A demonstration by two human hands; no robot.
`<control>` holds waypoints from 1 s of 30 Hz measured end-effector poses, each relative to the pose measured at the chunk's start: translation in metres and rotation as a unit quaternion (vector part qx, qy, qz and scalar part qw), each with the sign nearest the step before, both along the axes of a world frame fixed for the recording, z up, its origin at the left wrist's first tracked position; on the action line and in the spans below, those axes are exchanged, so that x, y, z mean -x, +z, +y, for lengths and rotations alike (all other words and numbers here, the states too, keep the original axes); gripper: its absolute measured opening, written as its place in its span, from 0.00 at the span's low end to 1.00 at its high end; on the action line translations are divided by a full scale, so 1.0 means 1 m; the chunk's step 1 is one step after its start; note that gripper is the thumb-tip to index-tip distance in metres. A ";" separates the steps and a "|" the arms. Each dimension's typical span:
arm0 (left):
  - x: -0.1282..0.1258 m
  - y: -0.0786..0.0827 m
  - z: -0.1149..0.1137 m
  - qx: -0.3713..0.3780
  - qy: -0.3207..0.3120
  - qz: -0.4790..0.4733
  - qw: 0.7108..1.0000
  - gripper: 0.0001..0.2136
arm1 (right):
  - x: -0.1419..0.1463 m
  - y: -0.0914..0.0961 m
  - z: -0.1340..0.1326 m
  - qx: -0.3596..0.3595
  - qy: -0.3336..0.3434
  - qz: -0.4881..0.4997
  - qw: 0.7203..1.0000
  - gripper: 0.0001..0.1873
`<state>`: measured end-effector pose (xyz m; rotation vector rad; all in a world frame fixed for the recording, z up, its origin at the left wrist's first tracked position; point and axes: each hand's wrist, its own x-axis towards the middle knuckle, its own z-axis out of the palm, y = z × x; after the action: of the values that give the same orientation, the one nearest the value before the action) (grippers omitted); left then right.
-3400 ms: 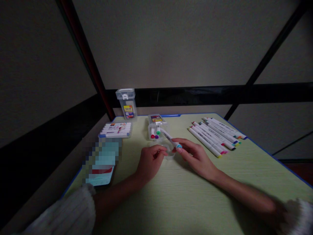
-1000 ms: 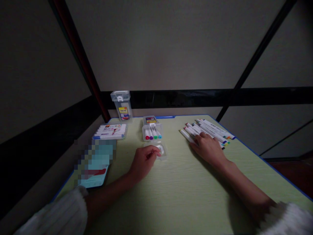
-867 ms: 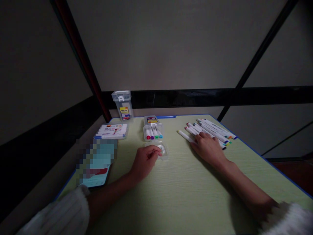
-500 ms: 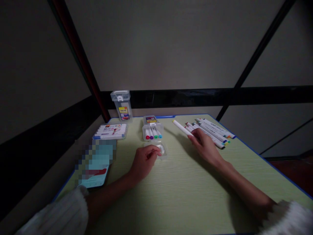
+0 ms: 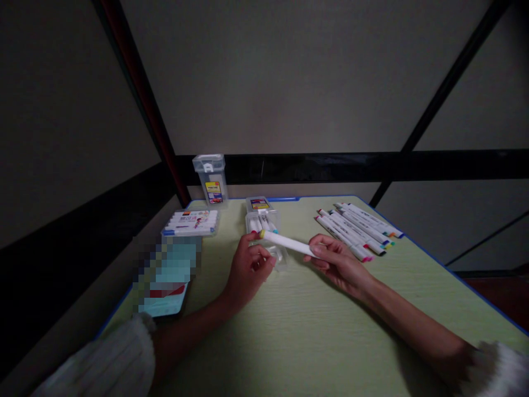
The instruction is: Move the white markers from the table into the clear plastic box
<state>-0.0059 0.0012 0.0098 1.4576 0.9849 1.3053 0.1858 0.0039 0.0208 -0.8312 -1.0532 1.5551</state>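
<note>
- The pen [image 5: 288,243] is now hovering between both hands, yellow end pointing left; half a second ago it was hanging just beside the pile.
- The right hand [image 5: 341,264] is pinching its other end between thumb and fingers.
- The left hand [image 5: 248,270] is loosening into a half-open curl, index finger rising towards the yellow end (whether it is touching, I cannot tell); it is not visibly gripping anything.
- For the work, this is apparently shifting the pen from one hand's hold to handling by two; it is lying in neither pile nor box.
- Behind it, the box [image 5: 259,205] is holding other pens, partly hidden; the lid [image 5: 281,263] is lying nearer, below the pen.
- The pile [image 5: 355,231] is resting well to the right.
- Farther left, a flat case [image 5: 192,222] and a phone [image 5: 177,281] are lying on the table [image 5: 289,336].
</note>
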 end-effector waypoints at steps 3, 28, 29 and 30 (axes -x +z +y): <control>0.000 -0.002 0.000 -0.008 0.005 -0.011 1.000 0.18 | 0.006 -0.002 -0.002 0.002 0.007 -0.025 1.000 0.11; 0.005 -0.005 -0.001 -0.013 0.100 0.019 0.995 0.15 | 0.011 -0.008 -0.004 0.011 -0.043 -0.048 0.998 0.17; 0.005 -0.005 -0.001 -0.009 0.099 0.016 0.995 0.15 | 0.011 -0.009 -0.004 0.012 -0.044 -0.046 0.998 0.16; 0.005 -0.005 -0.001 -0.006 0.098 0.013 0.995 0.15 | 0.011 -0.009 -0.004 0.012 -0.045 -0.044 0.998 0.16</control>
<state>-0.0106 0.0004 0.0044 1.4164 1.1627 1.4373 0.1751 -0.0003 0.0122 -0.9578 -1.0470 1.4686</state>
